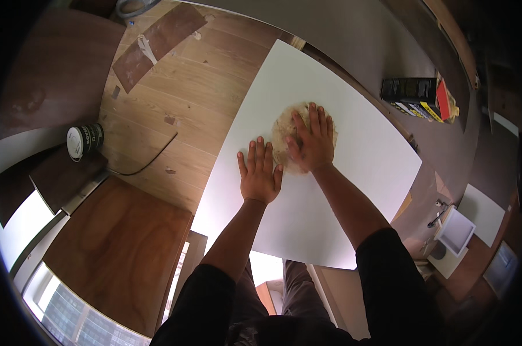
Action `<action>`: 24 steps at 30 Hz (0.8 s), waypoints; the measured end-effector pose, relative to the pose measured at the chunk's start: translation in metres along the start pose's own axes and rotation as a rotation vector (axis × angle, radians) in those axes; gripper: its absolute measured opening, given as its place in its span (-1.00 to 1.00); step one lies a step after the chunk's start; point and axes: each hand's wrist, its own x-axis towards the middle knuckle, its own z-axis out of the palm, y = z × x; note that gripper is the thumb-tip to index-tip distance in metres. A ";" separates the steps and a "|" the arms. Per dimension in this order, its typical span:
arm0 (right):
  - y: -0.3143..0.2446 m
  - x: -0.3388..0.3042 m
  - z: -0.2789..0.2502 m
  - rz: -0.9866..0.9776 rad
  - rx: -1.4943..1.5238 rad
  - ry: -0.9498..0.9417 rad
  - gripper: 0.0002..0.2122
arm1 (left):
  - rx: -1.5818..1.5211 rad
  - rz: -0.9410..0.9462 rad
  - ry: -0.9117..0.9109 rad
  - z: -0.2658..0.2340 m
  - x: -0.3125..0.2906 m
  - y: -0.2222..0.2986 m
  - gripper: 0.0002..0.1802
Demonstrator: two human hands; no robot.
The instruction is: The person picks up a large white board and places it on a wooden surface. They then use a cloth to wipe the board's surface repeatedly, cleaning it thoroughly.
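A smooth white board (359, 196) lies flat in front of me. On it rests a round, beige, fuzzy-looking pad or cloth (282, 127); its exact kind is unclear. My right hand (315, 143) presses flat over the pad with fingers stretched out, covering much of its right side. Just left of the pad, my left hand (258, 180) lies palm down on the bare board, fingers spread. Neither hand grips anything.
A dark box (410, 90) with yellow markings stands beyond the board's right edge. On the left are a black can with a white lid (76, 143), a thin black cable (152, 158) and a brown wooden panel (114, 248). A brown strip (171, 34) lies on the plank floor. A white tray (455, 230) sits far right.
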 end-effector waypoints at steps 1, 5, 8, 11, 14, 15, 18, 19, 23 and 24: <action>0.000 0.013 -0.001 -0.033 0.010 0.019 -0.38 | -0.009 -0.002 -0.015 0.000 0.001 0.001 -0.30; -0.010 0.077 0.006 -0.075 0.012 0.093 -0.40 | 0.028 0.008 -0.004 0.004 -0.001 -0.005 -0.28; -0.008 0.117 0.009 -0.116 0.001 0.156 -0.42 | 0.019 -0.004 -0.023 0.001 0.001 -0.004 -0.27; -0.007 0.127 0.010 -0.133 -0.015 0.183 -0.44 | 0.014 0.002 0.007 0.002 0.004 -0.002 -0.27; -0.015 0.121 0.013 -0.141 -0.060 0.182 -0.46 | 0.002 -0.023 -0.034 0.000 0.000 -0.009 -0.25; -0.001 0.115 0.029 -0.153 -0.021 0.257 -0.46 | -0.056 -0.077 -0.137 -0.006 0.003 0.002 -0.22; -0.008 0.083 0.017 -0.057 0.020 0.260 -0.42 | -0.064 -0.032 0.023 0.000 0.000 -0.008 -0.21; -0.010 0.058 0.010 -0.057 0.032 0.211 -0.41 | -0.092 -0.006 0.090 -0.004 -0.001 -0.007 -0.25; 0.002 -0.078 -0.012 0.019 0.065 0.063 -0.37 | -0.053 0.025 0.128 -0.004 -0.001 -0.006 -0.27; 0.006 -0.118 -0.012 0.047 0.064 0.028 -0.37 | 0.002 0.019 0.119 -0.003 -0.002 -0.005 -0.27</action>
